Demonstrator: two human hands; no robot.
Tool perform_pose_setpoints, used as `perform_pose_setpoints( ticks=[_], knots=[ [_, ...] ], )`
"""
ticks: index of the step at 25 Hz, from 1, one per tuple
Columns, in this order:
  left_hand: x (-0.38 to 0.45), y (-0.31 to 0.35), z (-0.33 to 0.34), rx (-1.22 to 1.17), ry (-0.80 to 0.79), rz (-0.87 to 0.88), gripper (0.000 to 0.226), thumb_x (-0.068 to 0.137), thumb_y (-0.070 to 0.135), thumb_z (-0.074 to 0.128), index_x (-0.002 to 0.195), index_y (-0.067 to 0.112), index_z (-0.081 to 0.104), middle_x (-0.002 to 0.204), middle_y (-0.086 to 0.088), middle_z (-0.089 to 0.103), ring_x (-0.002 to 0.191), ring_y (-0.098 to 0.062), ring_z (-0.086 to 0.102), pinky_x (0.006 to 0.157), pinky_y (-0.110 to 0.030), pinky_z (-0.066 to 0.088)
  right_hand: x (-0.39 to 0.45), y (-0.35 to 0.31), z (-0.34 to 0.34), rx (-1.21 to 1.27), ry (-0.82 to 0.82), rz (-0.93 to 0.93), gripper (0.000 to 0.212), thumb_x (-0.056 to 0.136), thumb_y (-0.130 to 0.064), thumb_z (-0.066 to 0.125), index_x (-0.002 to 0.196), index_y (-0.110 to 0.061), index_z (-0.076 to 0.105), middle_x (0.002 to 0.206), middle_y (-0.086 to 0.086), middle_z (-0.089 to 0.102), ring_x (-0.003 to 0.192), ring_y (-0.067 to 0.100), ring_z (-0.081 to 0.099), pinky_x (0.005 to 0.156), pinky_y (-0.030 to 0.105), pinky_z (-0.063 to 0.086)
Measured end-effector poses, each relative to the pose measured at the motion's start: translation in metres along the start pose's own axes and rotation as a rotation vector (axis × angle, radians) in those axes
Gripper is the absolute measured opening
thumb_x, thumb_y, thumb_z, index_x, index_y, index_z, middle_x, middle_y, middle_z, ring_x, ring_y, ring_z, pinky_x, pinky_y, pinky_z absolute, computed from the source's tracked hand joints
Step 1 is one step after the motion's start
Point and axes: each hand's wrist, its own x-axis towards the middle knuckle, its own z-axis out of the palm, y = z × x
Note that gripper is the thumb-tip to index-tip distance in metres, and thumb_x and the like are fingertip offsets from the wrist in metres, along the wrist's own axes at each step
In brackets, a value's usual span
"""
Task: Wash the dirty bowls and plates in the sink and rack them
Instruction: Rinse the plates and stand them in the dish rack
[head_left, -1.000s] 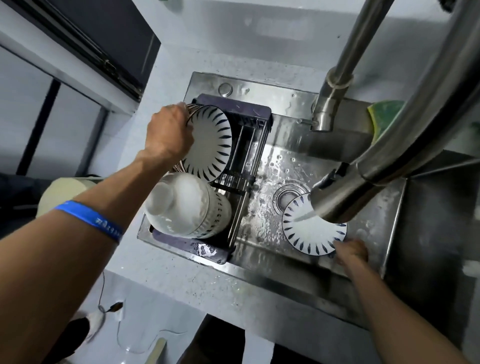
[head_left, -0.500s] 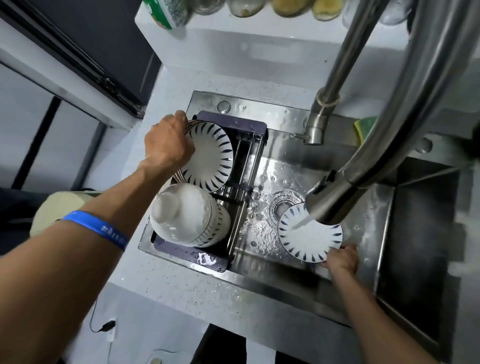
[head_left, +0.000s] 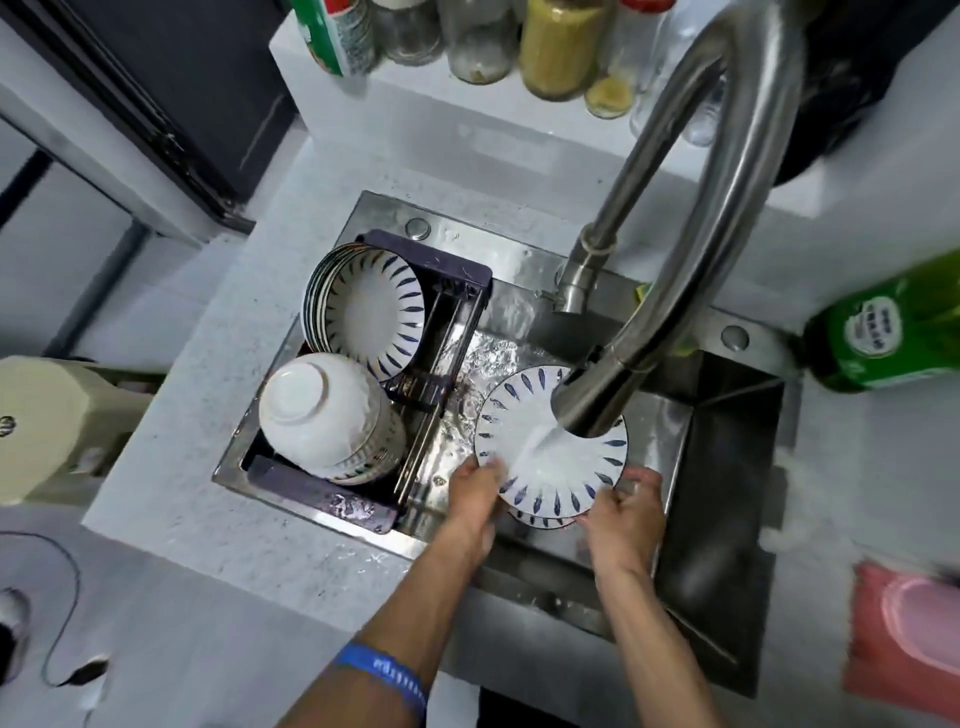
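Note:
A white plate with blue dashes on its rim is held over the steel sink under running water from the faucet. My left hand grips its left lower edge and my right hand grips its right lower edge. A second plate rim shows just beneath it. In the dark rack on the sink's left, several matching plates stand on edge, and stacked white bowls sit upside down in front of them.
A green dish-soap bottle lies on the counter at the right, with a pink cloth nearer me. Jars and bottles line the ledge behind the faucet. A cream appliance stands at the left.
My left hand has left the racked plates and come down to the plate in the sink. That plate now sits higher, under the water stream, held by both hands.

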Motion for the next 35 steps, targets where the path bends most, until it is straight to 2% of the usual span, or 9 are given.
perform_pose_setpoints(
  ticks=[3, 8, 12, 17, 21, 24, 27, 32, 35],
  knots=[
    [0.009, 0.007, 0.009, -0.151, 0.008, 0.012, 0.023, 0.09, -0.002, 0.051, 0.107, 0.008, 0.064, 0.106, -0.017, 0.071, 0.098, -0.031, 0.066, 0.09, -0.05, 0.055, -0.007, -0.004, -0.004, 0.155, -0.033, 0.074, 0.031, 0.088, -0.002, 0.05, 0.098, -0.031, 0.047, 0.099, 0.014, 0.067, 0.085, 0.032, 0.068, 0.066, 0.046, 0.061],
    [-0.004, 0.024, 0.001, 0.261, -0.008, 0.214, 0.061, 0.089, 0.062, 0.056, 0.121, 0.01, 0.06, 0.115, -0.019, 0.067, 0.106, -0.033, 0.066, 0.095, -0.05, 0.054, -0.012, -0.01, 0.01, 0.453, -0.194, 0.368, 0.026, 0.092, 0.012, 0.047, 0.101, -0.013, 0.047, 0.095, 0.013, 0.059, 0.07, 0.026, 0.06, 0.064, 0.041, 0.059],
    [-0.035, 0.056, -0.008, 0.551, 0.092, 0.489, 0.021, 0.102, 0.01, 0.044, 0.118, 0.005, 0.058, 0.114, -0.019, 0.064, 0.095, -0.024, 0.065, 0.083, -0.028, 0.057, -0.009, -0.015, 0.024, 0.591, -0.409, 0.532, 0.02, 0.088, 0.006, 0.055, 0.095, -0.013, 0.058, 0.114, 0.023, 0.066, 0.09, 0.03, 0.066, 0.082, 0.045, 0.056],
    [-0.066, 0.119, -0.024, 0.938, 0.309, 0.847, 0.011, 0.09, 0.0, 0.047, 0.089, 0.008, 0.054, 0.097, -0.01, 0.058, 0.085, -0.025, 0.058, 0.075, -0.033, 0.045, 0.004, -0.038, 0.031, 0.732, -0.559, 0.5, 0.035, 0.076, -0.003, 0.069, 0.111, -0.005, 0.063, 0.114, 0.015, 0.07, 0.106, 0.028, 0.068, 0.096, 0.042, 0.052],
    [-0.068, 0.19, -0.036, 1.028, 0.431, 1.03, 0.017, 0.095, 0.002, 0.044, 0.1, 0.013, 0.056, 0.088, -0.004, 0.058, 0.074, -0.021, 0.055, 0.063, -0.03, 0.038, 0.006, -0.028, 0.04, 0.494, -0.644, 0.408, 0.024, 0.092, -0.01, 0.061, 0.115, -0.006, 0.063, 0.112, 0.004, 0.073, 0.105, 0.024, 0.068, 0.093, 0.04, 0.053],
    [-0.041, 0.231, -0.05, 1.236, 0.525, 1.066, 0.018, 0.101, 0.014, 0.042, 0.11, 0.007, 0.055, 0.098, -0.017, 0.062, 0.085, -0.033, 0.055, 0.071, -0.036, 0.033, 0.017, 0.004, 0.039, 0.327, -0.482, 0.491, 0.012, 0.094, -0.007, 0.057, 0.101, -0.007, 0.067, 0.101, 0.008, 0.072, 0.095, 0.027, 0.068, 0.081, 0.039, 0.056],
    [-0.007, 0.246, -0.056, 1.483, 0.405, 0.975, 0.017, 0.097, 0.01, 0.043, 0.107, 0.002, 0.055, 0.097, -0.02, 0.06, 0.083, -0.032, 0.052, 0.073, -0.036, 0.033, 0.04, 0.042, 0.037, 0.102, -0.276, 0.501, 0.005, 0.08, -0.016, 0.064, 0.078, -0.018, 0.069, 0.084, 0.011, 0.069, 0.079, 0.032, 0.066, 0.069, 0.038, 0.054],
    [0.021, 0.249, -0.063, 1.514, 0.357, 0.923, 0.019, 0.093, 0.003, 0.049, 0.108, 0.001, 0.059, 0.095, -0.018, 0.059, 0.083, -0.03, 0.054, 0.072, -0.037, 0.041, 0.086, 0.114, 0.041, -0.48, -0.222, 0.45, 0.029, 0.075, -0.03, 0.058, 0.097, -0.012, 0.063, 0.107, 0.012, 0.07, 0.1, 0.035, 0.066, 0.088, 0.038, 0.053],
    [0.031, 0.245, -0.067, 1.536, 0.478, 1.016, 0.031, 0.088, 0.002, 0.05, 0.115, 0.006, 0.066, 0.106, -0.02, 0.067, 0.084, -0.032, 0.058, 0.079, -0.04, 0.048, 0.112, 0.166, 0.056, -0.467, -0.316, 0.5, 0.042, 0.064, -0.031, 0.058, 0.098, -0.01, 0.07, 0.102, 0.013, 0.072, 0.096, 0.035, 0.068, 0.083, 0.04, 0.056]
  ],
)
